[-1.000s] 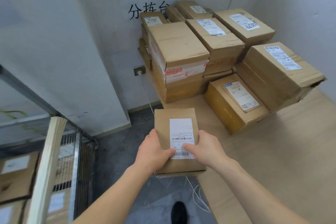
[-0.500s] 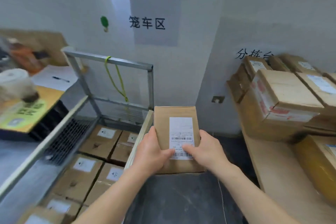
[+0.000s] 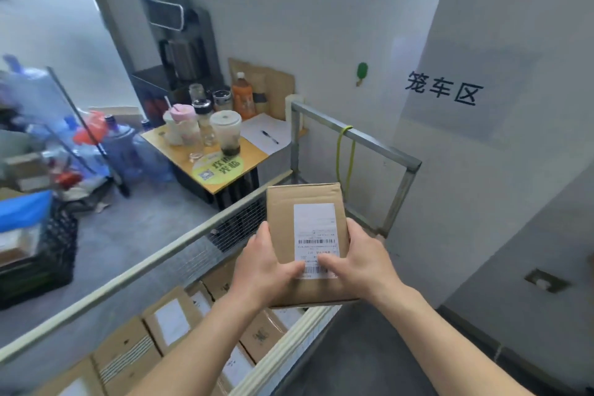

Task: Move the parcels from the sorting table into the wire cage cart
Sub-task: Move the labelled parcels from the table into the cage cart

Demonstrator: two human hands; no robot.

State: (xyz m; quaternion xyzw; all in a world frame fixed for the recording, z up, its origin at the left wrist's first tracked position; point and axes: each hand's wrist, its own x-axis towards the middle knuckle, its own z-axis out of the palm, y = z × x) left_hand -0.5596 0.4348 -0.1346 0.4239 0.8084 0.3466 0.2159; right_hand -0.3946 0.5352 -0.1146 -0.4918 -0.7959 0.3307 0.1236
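Parcel [image 3: 305, 219]: a small brown cardboard box with a white barcoded shipping label [image 3: 315, 235] on its upper face. It was held in the air above the near corner of the wire cage cart [image 3: 379, 146] and not yet set down. The left hand [image 3: 262, 267] gripped its left edge, thumb laid across the top beside the label. The right hand [image 3: 363, 264] gripped its right edge, thumb on the label's lower part. Cart: grey metal frame, mesh side, green strap [image 3: 338, 154] looped over the far rail. Contents: several labelled cardboard parcels [image 3: 175, 320] packed side by side on its floor. Progress, as judged: part of the load was delivered and this one was about to go in. The sorting table was out of view, so the number remaining could not be told. Beyond the cart: a small wooden table [image 3: 254, 153] bearing cups, an orange drinks bottle [image 3: 243, 95], paper and a pen [image 3: 269, 137].
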